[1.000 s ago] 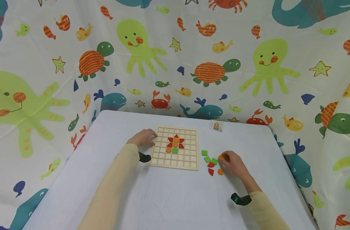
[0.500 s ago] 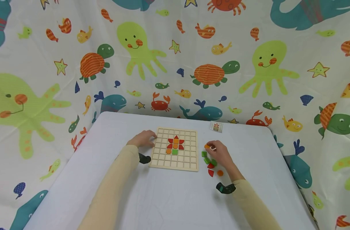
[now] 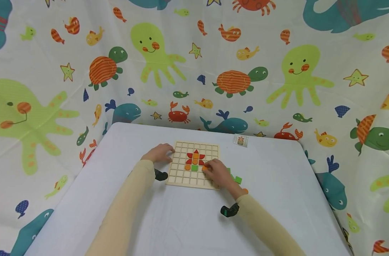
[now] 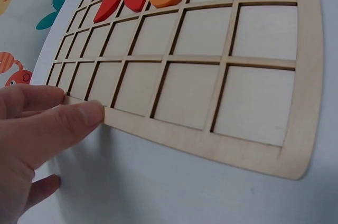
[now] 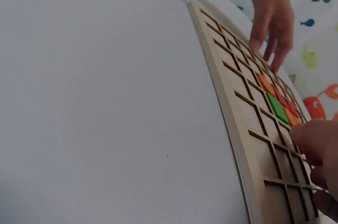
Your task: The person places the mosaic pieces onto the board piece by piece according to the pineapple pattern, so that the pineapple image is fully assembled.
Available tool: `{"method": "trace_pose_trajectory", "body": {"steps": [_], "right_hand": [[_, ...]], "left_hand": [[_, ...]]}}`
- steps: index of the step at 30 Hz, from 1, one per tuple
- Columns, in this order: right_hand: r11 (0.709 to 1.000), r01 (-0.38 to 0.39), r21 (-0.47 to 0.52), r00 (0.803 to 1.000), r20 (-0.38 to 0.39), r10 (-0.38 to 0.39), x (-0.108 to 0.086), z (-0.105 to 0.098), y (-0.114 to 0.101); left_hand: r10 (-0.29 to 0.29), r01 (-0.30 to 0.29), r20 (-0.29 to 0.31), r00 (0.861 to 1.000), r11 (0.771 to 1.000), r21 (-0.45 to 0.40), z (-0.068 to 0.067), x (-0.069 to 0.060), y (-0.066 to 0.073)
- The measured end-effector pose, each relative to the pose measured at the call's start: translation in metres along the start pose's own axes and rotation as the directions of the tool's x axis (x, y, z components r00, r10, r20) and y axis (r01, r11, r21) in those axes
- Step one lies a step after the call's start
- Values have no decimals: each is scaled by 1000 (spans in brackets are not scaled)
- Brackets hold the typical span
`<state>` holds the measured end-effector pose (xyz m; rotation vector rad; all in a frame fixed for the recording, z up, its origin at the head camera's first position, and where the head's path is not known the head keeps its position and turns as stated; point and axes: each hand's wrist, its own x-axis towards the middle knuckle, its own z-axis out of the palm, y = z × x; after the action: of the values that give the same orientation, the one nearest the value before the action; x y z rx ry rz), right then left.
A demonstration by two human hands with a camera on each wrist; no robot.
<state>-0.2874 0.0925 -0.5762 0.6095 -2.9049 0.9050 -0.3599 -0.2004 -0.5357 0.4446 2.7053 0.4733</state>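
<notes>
A wooden grid board (image 3: 192, 185) lies on the table, with red, orange and green tiles forming a figure near its middle. My right hand (image 3: 218, 173) is over the board's right half and pinches an orange tile (image 3: 204, 168), just right of the green square tile (image 3: 194, 168). Its full outline is covered by the fingers. At the board's left edge is my left hand (image 3: 158, 153). In the left wrist view its thumb (image 4: 87, 114) and a finger touch the wooden rim (image 4: 253, 160). The right wrist view shows both hands at the board.
Loose green tiles (image 3: 238, 180) and an orange tile (image 3: 245, 191) lie right of the board, partly behind the right hand and forearm. A small pattern card (image 3: 240, 140) lies near the table's far edge. A sea-animal curtain (image 3: 194, 64) hangs behind the table.
My right hand has carried the orange tile leftward, from the loose tiles onto the board's right half. My left hand stays at the left edge.
</notes>
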Motion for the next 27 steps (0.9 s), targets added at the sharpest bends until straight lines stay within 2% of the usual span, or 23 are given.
{"method": "trace_pose_trajectory", "body": {"steps": [9, 21, 27], "right_hand": [[998, -17, -53, 999, 45, 20, 9, 12, -6], [997, 2, -82, 1000, -1, -2, 9, 11, -10], [999, 28, -16, 999, -41, -29, 4, 8, -5]], "left_hand": [[-4, 4, 1, 1000, 1000, -3, 0, 2, -2], [-4, 4, 1, 1000, 1000, 12, 2, 6, -3], [-12, 12, 6, 1000, 1000, 12, 2, 6, -4]]}}
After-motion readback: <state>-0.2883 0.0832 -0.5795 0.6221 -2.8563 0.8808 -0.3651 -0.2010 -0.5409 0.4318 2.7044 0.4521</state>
